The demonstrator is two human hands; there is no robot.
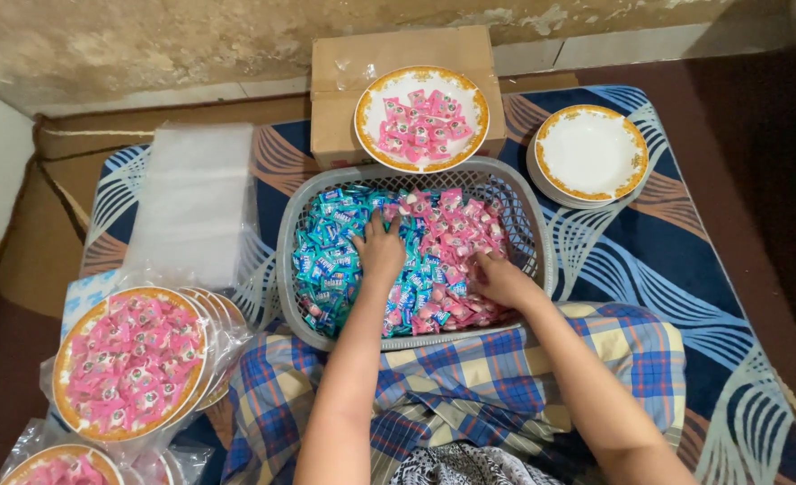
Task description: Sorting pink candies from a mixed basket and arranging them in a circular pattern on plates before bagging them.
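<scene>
Resting in a grey plastic basket, both hands lie on wrapped candies: the left hand flat, grip loose, where blue candies meet pink candies; the right hand curls among the pink ones, its grip hidden. Behind the basket a gold-rimmed plate of pink candies sits on a cardboard box, with empty plates beside.

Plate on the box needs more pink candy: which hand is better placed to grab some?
Probably the right hand: it lies in the pink candies. The left hand rests where blue candies meet pink, in the basket.
</scene>
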